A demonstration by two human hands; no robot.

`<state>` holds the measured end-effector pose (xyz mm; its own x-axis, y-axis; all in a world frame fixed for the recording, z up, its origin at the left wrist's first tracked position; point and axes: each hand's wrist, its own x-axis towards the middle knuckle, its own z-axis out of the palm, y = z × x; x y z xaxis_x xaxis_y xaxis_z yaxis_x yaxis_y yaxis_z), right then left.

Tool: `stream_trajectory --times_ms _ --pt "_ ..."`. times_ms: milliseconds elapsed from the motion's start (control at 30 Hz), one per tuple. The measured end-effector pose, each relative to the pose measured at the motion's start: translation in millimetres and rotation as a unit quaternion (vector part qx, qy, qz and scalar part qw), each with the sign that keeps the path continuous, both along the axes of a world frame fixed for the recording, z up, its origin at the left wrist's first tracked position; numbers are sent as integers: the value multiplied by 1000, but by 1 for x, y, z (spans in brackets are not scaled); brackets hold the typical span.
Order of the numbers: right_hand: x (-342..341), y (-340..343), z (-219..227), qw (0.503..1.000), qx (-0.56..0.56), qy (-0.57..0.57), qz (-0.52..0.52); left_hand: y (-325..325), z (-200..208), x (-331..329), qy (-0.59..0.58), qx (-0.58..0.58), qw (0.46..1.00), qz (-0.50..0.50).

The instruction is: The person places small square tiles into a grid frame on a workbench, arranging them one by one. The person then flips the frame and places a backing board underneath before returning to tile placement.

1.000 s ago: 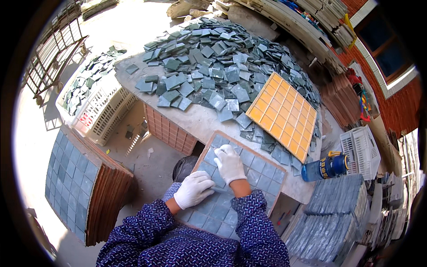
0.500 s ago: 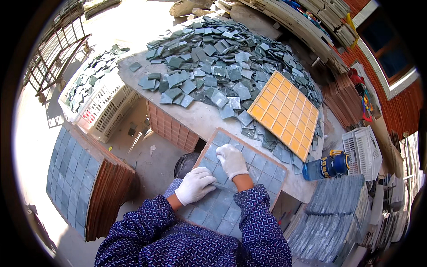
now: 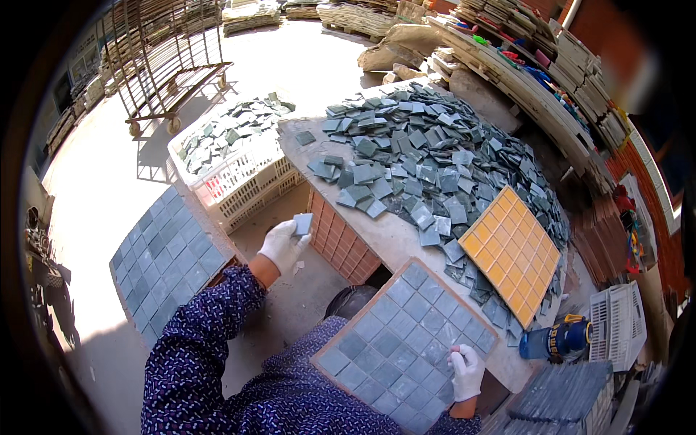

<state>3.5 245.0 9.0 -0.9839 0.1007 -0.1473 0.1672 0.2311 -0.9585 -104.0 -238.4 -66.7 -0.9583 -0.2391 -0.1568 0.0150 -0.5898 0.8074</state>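
Note:
My left hand [image 3: 283,245], in a white glove, is raised out to the left and holds one small grey-green tile [image 3: 303,223] above the ground beside the table. My right hand [image 3: 466,371], also gloved, rests on the right edge of a board of grey-green tiles [image 3: 395,341] set in a grid in front of me. A big heap of loose grey-green tiles [image 3: 428,152] covers the table beyond. An empty orange grid tray [image 3: 511,250] lies at the heap's right side.
A white plastic crate of loose tiles [image 3: 232,156] stands left of the table. A finished tile sheet [image 3: 167,257] lies on a stack at the left. A blue bottle [image 3: 558,339] and a white basket [image 3: 616,322] sit at right. A metal cart [image 3: 170,65] stands far left.
My left hand left the tile board and swung out to the left holding one tile. My right hand slid down to the board's right edge. The view shifted.

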Motion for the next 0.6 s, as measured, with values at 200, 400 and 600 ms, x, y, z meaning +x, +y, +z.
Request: stream_trajectory --times_ms 200,400,600 --pt "16 51 10 988 14 50 -143 -77 104 -51 142 -6 990 12" --pt "52 81 -21 917 318 109 -213 107 58 31 179 -707 675 -108" --pt "122 62 -29 943 261 -15 -209 180 40 88 239 -783 515 -254"
